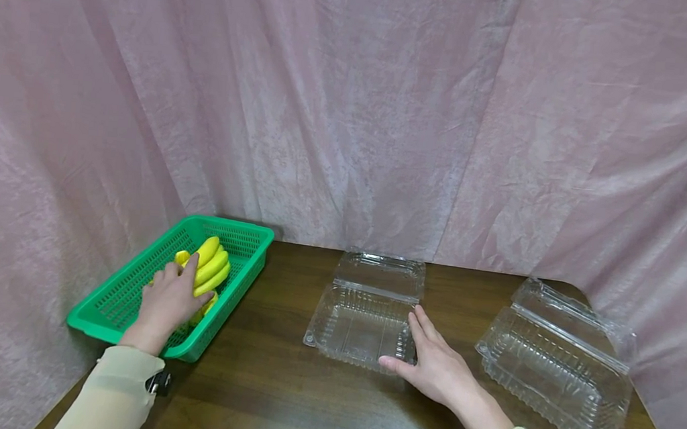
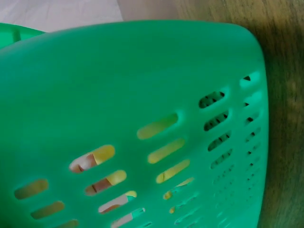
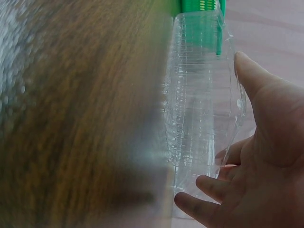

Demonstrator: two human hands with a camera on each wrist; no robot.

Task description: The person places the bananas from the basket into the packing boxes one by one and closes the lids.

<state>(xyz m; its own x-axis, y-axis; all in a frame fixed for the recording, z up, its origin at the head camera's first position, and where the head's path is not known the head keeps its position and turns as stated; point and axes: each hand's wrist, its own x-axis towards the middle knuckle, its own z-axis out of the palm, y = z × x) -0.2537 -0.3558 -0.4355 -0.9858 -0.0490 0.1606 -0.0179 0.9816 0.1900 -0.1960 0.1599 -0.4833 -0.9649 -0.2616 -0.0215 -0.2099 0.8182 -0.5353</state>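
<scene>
My left hand (image 1: 168, 300) is down inside a green plastic basket (image 1: 258, 251), over a pile of yellow bananas (image 1: 212, 271). Its index finger lies straight along the bananas, with the thumb spread away to the right; the other fingertips are hidden. Through the basket's slots, the left wrist view shows bits of skin beside yellow. At the middle of the table, my right hand (image 1: 437, 367) rests at the right edge of an open clear plastic clamshell box (image 1: 353, 323). The thumb is apart from the extended fingers, near the box's front rim in the right wrist view.
A second clear clamshell box (image 1: 555, 372) lies open at the right of the brown wooden table (image 1: 280, 405), its lid tilted back. Pink curtains (image 1: 388, 110) hang behind the table and along both sides.
</scene>
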